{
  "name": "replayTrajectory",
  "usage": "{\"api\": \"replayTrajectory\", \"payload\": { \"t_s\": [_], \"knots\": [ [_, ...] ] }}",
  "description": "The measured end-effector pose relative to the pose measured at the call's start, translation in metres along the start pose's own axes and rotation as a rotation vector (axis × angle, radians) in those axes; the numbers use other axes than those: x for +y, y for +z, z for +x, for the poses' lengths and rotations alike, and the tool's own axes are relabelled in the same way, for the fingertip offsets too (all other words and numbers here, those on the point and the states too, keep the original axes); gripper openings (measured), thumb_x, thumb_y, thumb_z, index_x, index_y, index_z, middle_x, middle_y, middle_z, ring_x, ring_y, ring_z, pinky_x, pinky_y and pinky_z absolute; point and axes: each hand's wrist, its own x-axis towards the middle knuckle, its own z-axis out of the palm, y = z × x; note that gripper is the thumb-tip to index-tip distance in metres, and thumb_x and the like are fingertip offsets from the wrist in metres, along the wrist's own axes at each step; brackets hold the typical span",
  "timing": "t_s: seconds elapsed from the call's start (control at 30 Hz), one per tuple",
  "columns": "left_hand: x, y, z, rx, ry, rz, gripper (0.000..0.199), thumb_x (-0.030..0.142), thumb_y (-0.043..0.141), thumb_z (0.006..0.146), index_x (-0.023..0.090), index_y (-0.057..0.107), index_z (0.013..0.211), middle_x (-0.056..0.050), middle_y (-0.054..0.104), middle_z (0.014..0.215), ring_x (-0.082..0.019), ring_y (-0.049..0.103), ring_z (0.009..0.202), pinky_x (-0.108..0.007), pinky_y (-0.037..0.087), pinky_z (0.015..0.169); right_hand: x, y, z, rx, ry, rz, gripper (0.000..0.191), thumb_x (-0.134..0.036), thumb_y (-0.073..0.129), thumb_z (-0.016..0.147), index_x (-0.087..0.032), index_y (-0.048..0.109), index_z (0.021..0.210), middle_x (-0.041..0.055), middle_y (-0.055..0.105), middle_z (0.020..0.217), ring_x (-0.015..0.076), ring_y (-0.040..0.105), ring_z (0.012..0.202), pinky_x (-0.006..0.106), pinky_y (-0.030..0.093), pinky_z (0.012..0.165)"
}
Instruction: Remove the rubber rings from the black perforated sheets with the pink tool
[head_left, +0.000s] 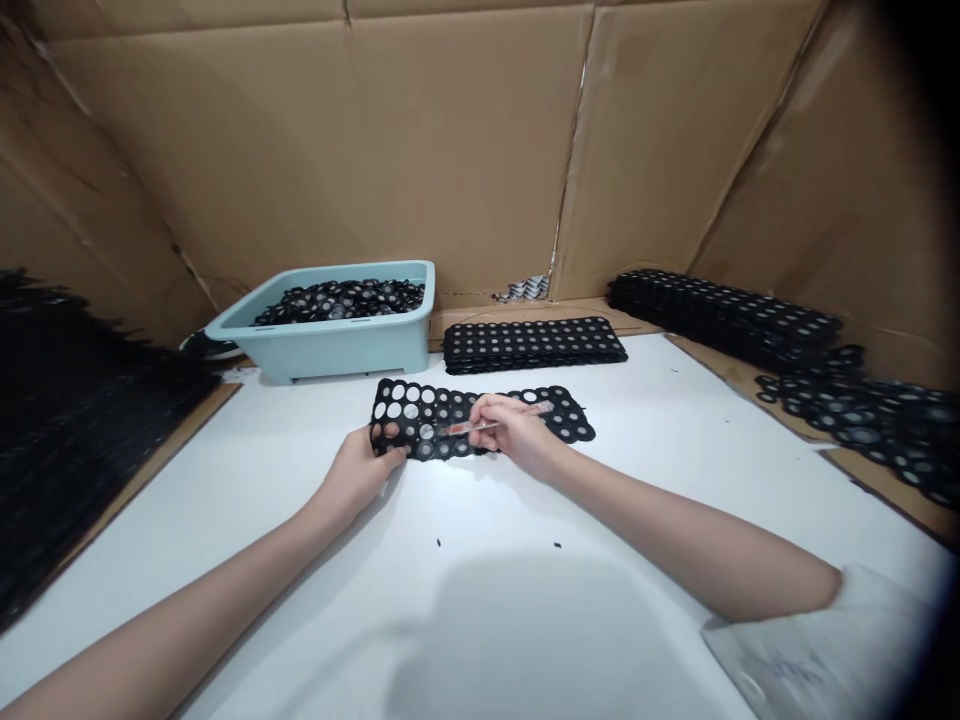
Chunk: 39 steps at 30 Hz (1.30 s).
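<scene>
Head view: left hand (365, 462) pinches the end of a black perforated sheet (480, 418) on the white counter (637, 450), right hand (517, 430) gripping tweezers (466, 428) over it

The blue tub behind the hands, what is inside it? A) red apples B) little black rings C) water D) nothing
B: the blue tub is heaped with little black rings, like the ones in the black sheet under both hands.
</scene>
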Motion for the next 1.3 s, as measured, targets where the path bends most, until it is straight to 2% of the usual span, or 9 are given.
{"api": "replayTrajectory", "payload": {
  "t_s": [0.1,0.3,0.5,0.7,0.8,0.9,1.0,1.17,1.3],
  "knots": [
    [-0.002,0.002,0.002,-0.02,-0.041,-0.076,0.02,0.027,0.062,0.057,0.016,0.052,0.071,0.001,0.056,0.067,-0.017,0.053,0.065,-0.026,0.04,0.061,-0.003,0.003,-0.004,0.048,-0.043,-0.042,0.013,-0.025,0.044,0.077,-0.017,0.046,0.067,-0.0003,0.054,0.058,0.0076,0.042,0.047,0.021,0.029,0.047],
    [0.001,0.001,0.003,-0.085,-0.102,-0.18,0.022,0.036,0.059,0.065,0.015,0.054,0.069,-0.002,0.06,0.07,-0.017,0.055,0.068,-0.026,0.04,0.062,-0.008,0.016,-0.019,-0.127,-0.122,-0.363,0.007,-0.024,0.05,0.077,-0.017,0.049,0.075,0.0015,0.058,0.075,0.0106,0.051,0.067,0.022,0.035,0.057],
    [-0.002,-0.003,0.007,-0.145,-0.228,-0.263,0.017,0.026,0.06,0.06,0.015,0.048,0.056,0.0,0.057,0.058,-0.015,0.053,0.06,-0.025,0.038,0.057,-0.009,0.01,-0.012,-0.047,-0.193,-0.24,0.006,-0.02,0.046,0.078,-0.017,0.049,0.074,-0.0003,0.057,0.068,0.0146,0.058,0.08,0.025,0.038,0.067],
    [-0.001,-0.005,0.008,-0.131,-0.293,-0.348,0.01,0.023,0.056,0.06,0.016,0.049,0.06,0.0,0.055,0.059,-0.015,0.052,0.058,-0.025,0.037,0.053,-0.005,0.011,-0.008,0.041,-0.134,-0.204,0.01,-0.014,0.043,0.073,-0.016,0.05,0.066,-0.0009,0.055,0.061,0.0108,0.052,0.061,0.026,0.038,0.062],
    [0.004,-0.004,0.007,-0.098,-0.312,-0.346,0.019,0.03,0.062,0.061,0.016,0.05,0.061,0.0,0.055,0.061,-0.015,0.052,0.059,-0.025,0.038,0.053,-0.003,0.012,-0.008,0.035,-0.124,-0.204,0.008,-0.017,0.044,0.073,-0.017,0.05,0.068,-0.0014,0.055,0.062,0.011,0.051,0.063,0.026,0.038,0.063],
    [0.004,-0.005,0.007,-0.111,-0.254,-0.318,0.026,0.033,0.067,0.061,0.015,0.049,0.058,0.001,0.054,0.059,-0.013,0.051,0.06,-0.023,0.037,0.054,-0.002,0.012,-0.009,-0.001,-0.138,-0.234,0.006,-0.02,0.045,0.075,-0.017,0.05,0.073,-0.0006,0.057,0.069,0.0111,0.051,0.067,0.026,0.038,0.065],
    [0.0,-0.008,0.009,-0.139,-0.251,-0.39,0.023,0.03,0.069,0.061,0.016,0.051,0.06,0.001,0.056,0.062,-0.013,0.053,0.062,-0.023,0.039,0.059,-0.002,0.011,-0.009,0.003,-0.139,-0.262,0.006,-0.02,0.045,0.076,-0.018,0.05,0.076,-0.0006,0.057,0.071,0.011,0.051,0.067,0.026,0.038,0.065],
    [0.001,-0.013,0.01,-0.287,-0.304,-0.546,0.017,0.026,0.067,0.064,0.014,0.056,0.065,-0.004,0.063,0.074,-0.016,0.056,0.072,-0.027,0.042,0.07,-0.001,0.011,-0.008,0.016,-0.129,-0.268,0.006,-0.021,0.045,0.077,-0.018,0.049,0.074,-0.0008,0.057,0.073,0.0111,0.051,0.068,0.026,0.037,0.066],
    [0.012,-0.011,0.007,-0.218,-0.39,-0.536,0.01,0.021,0.062,0.065,0.014,0.055,0.067,-0.006,0.063,0.075,-0.017,0.057,0.071,-0.028,0.043,0.068,-0.001,0.011,-0.008,0.006,-0.114,-0.267,0.007,-0.021,0.044,0.079,-0.019,0.048,0.074,-0.0008,0.056,0.071,0.0138,0.054,0.077,0.027,0.036,0.069]
  ]
}}
